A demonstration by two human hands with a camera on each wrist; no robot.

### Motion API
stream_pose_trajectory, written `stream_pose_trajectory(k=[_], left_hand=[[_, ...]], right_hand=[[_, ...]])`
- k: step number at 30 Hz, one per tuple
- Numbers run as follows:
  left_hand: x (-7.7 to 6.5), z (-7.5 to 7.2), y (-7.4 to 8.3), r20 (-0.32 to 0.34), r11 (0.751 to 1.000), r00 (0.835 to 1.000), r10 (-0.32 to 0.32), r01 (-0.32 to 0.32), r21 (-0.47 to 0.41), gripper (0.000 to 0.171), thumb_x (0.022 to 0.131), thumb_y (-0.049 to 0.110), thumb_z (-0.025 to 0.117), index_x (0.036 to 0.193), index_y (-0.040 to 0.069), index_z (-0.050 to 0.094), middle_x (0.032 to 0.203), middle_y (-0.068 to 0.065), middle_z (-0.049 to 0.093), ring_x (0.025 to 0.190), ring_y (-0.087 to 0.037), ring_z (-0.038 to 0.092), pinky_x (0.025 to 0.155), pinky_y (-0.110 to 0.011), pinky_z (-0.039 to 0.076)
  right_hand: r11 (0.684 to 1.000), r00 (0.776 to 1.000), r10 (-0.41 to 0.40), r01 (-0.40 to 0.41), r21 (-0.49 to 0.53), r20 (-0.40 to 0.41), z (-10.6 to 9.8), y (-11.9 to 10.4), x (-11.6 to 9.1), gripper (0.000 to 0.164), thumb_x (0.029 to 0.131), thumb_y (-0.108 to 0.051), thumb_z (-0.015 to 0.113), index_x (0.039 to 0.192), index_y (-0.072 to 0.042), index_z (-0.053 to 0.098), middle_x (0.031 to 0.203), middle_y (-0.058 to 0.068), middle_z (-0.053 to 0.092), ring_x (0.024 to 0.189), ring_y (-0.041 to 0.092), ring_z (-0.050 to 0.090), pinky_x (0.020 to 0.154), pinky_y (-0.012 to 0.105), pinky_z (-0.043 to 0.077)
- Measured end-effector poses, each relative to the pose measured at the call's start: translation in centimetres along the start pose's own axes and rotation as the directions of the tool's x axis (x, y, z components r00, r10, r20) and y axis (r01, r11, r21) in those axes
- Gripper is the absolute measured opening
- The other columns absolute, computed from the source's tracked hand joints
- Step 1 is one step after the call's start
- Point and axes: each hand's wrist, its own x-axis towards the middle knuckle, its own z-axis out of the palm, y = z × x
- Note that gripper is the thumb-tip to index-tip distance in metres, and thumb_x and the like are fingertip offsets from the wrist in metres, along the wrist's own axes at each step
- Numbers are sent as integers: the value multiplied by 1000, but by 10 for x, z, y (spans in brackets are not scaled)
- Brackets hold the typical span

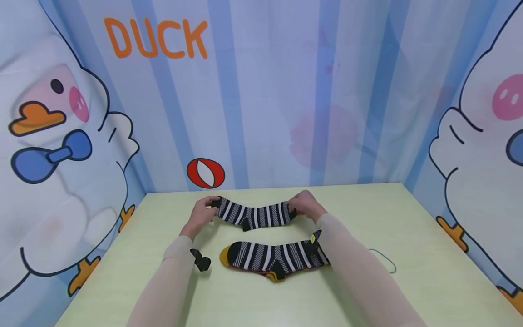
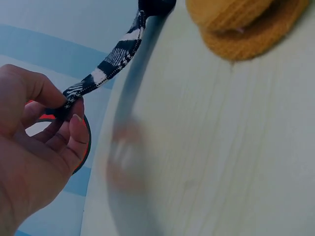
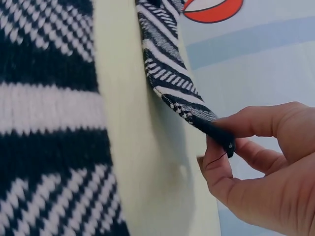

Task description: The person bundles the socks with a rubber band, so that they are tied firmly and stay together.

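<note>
Your L hand [image 1: 201, 214] pinches the left end & R hand [image 1: 306, 204] the right end of the striped sock [image 1: 263, 217], held over the table's [image 1: 367, 206] far side, prob. light, soft, stretchy & not slippery, so ends suit best w/ gentle tension.

Two hands [image 1: 201, 213] [image 1: 306, 205], one raised sock [image 1: 261, 217], one sock stack [image 1: 261, 256], one cord [image 1: 393, 263].

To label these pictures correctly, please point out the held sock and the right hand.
Held sock [image 1: 262, 217], head view: its striped middle.
Right hand [image 1: 306, 205], head view: back of the hand.
</note>
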Motion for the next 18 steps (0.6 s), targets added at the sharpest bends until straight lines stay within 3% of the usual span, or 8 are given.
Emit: stream_pose_trajectory(k=[4, 5, 7, 10, 13, 18], left_hand=[[-6, 1, 3, -14, 999, 1000, 16, -16, -29, 45, 93, 2, 50, 138, 5, 56, 137, -22, 51, 98, -28, 54, 65, -28, 48], [-8, 2, 4, -15, 999, 1000, 17, -18, -35, 46, 93, 2, 50, 138, 5, 56, 136, -22, 52, 98, -28, 54, 66, -28, 48], [-11, 3, 6, -15, 999, 1000, 19, -20, -47, 46, 92, 3, 51, 138, 6, 57, 135, -21, 52, 98, -28, 55, 67, -28, 49], [-17, 5, 10, -8, 997, 1000, 22, -23, -68, 46, 92, 3, 52, 138, 6, 57, 135, -20, 53, 98, -29, 56, 69, -29, 49], [-21, 6, 13, -7, 996, 1000, 26, -27, -88, 46, 93, 2, 52, 138, 6, 57, 135, -19, 53, 97, -28, 56, 68, -28, 49], [-28, 6, 19, -10, 991, 999, 40, -41, -124, 46, 91, 1, 53, 136, 6, 58, 137, -19, 53, 98, -29, 57, 65, -27, 48]], right_hand=[[997, 999, 34, -34, 66, 11, -6, 1, -2, 34, 81, 10, 68, 115, 6, 70, 116, 18, 66, 53, 9, 35, 54, 24, 43], [996, 999, 39, -41, 77, 17, -7, 1, -2, 34, 82, 10, 68, 115, 5, 70, 116, 17, 65, 55, 10, 38, 55, 25, 43], [995, 998, 43, -47, 92, 36, -10, 1, -5, 35, 84, 9, 68, 118, 5, 68, 117, 18, 63, 65, 13, 49, 60, 26, 48], [993, 998, 36, -42, 106, 61, -13, 1, -9, 38, 85, 8, 68, 122, 3, 66, 125, 20, 59, 93, 23, 61, 75, 32, 55], [993, 996, 5, -15, 114, 89, -17, 0, -14, 40, 86, 9, 67, 125, 3, 65, 132, 23, 56, 115, 34, 59, 89, 39, 54], [994, 990, -53, 41, 100, 128, -26, -2, -23, 42, 88, 6, 67, 130, 5, 61, 137, 23, 53, 123, 37, 54, 97, 45, 50]])
